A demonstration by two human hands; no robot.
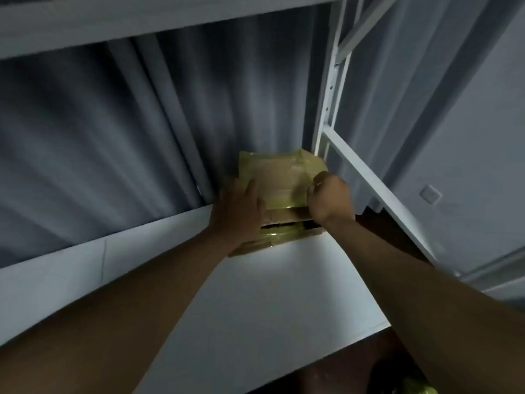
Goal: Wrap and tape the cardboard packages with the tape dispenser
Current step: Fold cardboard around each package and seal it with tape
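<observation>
A cardboard package [281,177] wrapped in yellowish tape sits at the far right corner of a white shelf [255,294], on top of another taped package [277,233] whose front edge shows below it. My left hand [237,216] lies flat on the upper package's left side, fingers together. Curled at the upper package's right edge is my right hand [331,199], gripping it. No tape dispenser is in view.
A grey curtain [127,132] hangs behind the shelf. A white metal rack upright [331,89] and a slanted brace [377,200] stand right of the packages. Another shelf board [142,18] runs overhead. A wall switch [430,194] is at the right. Something yellowish [420,389] lies at the bottom edge.
</observation>
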